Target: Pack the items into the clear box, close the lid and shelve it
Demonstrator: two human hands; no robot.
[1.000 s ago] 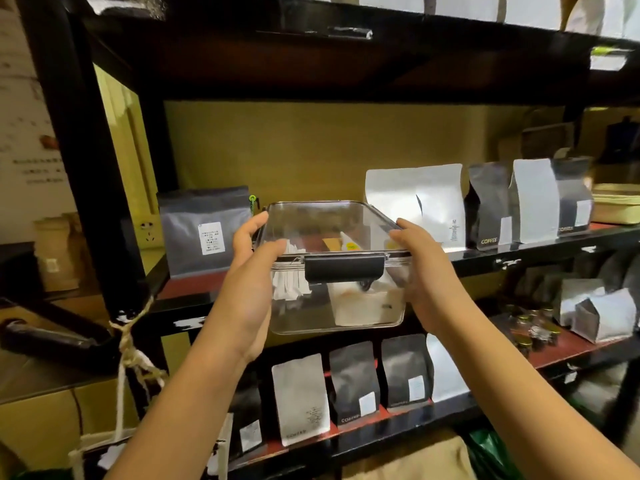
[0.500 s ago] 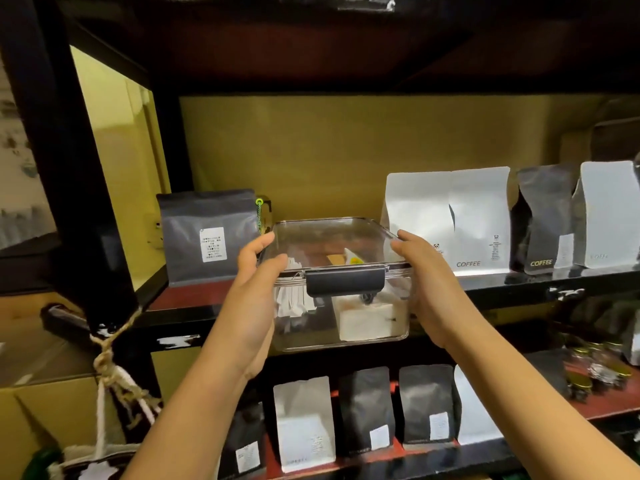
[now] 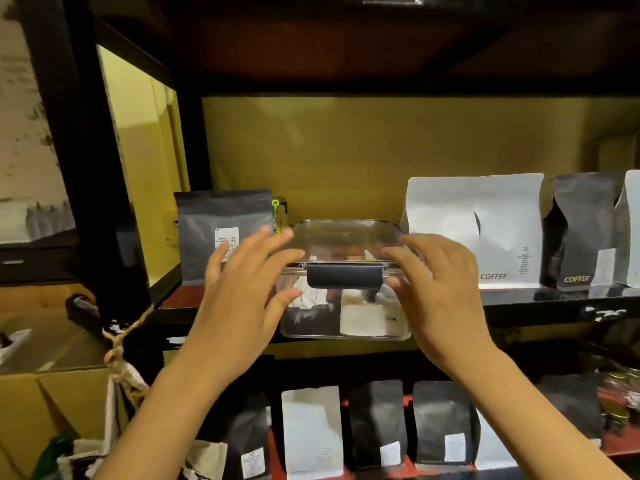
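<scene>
The clear box (image 3: pixel 346 320) rests on the middle shelf (image 3: pixel 554 299), its near end sticking out over the shelf's front edge. Its lid is on, and a black latch (image 3: pixel 344 276) sits across the front. White packets and a dark item show through its walls. My left hand (image 3: pixel 242 292) hovers at the box's left front corner with fingers spread, holding nothing. At the right front corner my right hand (image 3: pixel 440 289) is likewise spread and empty, blurred by motion.
A grey coffee bag (image 3: pixel 221 233) stands left of the box and white coffee bags (image 3: pixel 478 226) right of it, with dark bags further right. More bags line the lower shelf (image 3: pixel 377 424). A black upright post (image 3: pixel 86 150) and cardboard boxes (image 3: pixel 41 403) are on the left.
The box went from being held in both hands in front of the shelf to resting on it. Both hands have let go and spread their fingers.
</scene>
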